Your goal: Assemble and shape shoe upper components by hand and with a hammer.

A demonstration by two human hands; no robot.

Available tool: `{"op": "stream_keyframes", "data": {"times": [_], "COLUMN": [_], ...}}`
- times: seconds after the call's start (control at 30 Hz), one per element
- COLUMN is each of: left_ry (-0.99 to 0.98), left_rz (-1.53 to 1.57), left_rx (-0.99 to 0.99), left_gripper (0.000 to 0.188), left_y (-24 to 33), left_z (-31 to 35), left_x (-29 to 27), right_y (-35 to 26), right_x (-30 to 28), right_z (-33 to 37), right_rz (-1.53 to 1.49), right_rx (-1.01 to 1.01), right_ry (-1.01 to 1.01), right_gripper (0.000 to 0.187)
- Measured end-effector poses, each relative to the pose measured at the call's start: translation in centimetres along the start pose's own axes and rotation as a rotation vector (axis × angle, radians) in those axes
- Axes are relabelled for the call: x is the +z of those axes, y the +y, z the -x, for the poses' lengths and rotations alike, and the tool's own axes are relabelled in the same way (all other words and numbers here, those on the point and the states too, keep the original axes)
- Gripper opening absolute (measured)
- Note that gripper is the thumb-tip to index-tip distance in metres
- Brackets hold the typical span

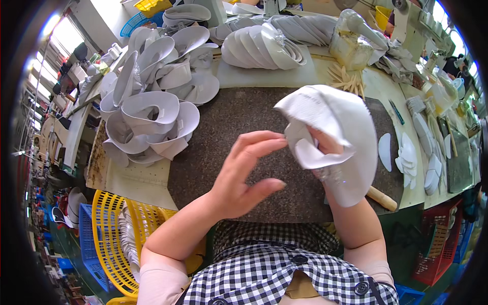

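A white shoe upper [356,132], curved and with a shiny beaded patch, is held up over the dark board by my right hand [328,142]. That hand reaches into its opening, and part of the fingers is hidden by the folded white material. My left hand [246,175] is open, thumb apart from the fingers. Its fingertips are close by the left edge of the upper; whether they touch it I cannot tell. Below the upper, a wooden tool handle [382,198] sticks out at the board's near right, its other end covered.
A loose heap of white uppers [150,109] stands at left, and a nested row of uppers [262,48] lies at the back. Wooden sticks [345,80], a teal-handled tool [396,112] and white cut pieces [406,157] lie around the dark board [218,117]. A yellow basket [109,239] stands at lower left.
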State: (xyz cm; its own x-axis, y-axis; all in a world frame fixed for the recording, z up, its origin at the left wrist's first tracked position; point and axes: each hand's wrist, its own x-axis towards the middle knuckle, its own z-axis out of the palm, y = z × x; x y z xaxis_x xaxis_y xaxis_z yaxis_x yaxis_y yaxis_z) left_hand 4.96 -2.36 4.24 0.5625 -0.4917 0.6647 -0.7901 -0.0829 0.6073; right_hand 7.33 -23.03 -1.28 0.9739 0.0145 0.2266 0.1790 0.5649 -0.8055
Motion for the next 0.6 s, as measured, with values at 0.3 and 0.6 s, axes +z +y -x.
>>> {"op": "stream_keyframes", "data": {"times": [0.3,0.6], "left_ry": [-0.036,0.254], "left_rz": [-0.281,0.492], "left_rx": [-0.01,-0.841], "left_gripper": [0.017,0.032], "left_y": [1.1,-1.3], "left_z": [-0.2,6.2], "left_x": [2.2,1.0], "right_y": [-0.8,-0.5], "right_x": [1.2,2.7], "right_z": [0.3,0.6], "right_rz": [-0.165,0.995], "right_rx": [-0.061,-0.189], "right_ry": [0.263,0.199], "right_gripper": [0.024,0.025]}}
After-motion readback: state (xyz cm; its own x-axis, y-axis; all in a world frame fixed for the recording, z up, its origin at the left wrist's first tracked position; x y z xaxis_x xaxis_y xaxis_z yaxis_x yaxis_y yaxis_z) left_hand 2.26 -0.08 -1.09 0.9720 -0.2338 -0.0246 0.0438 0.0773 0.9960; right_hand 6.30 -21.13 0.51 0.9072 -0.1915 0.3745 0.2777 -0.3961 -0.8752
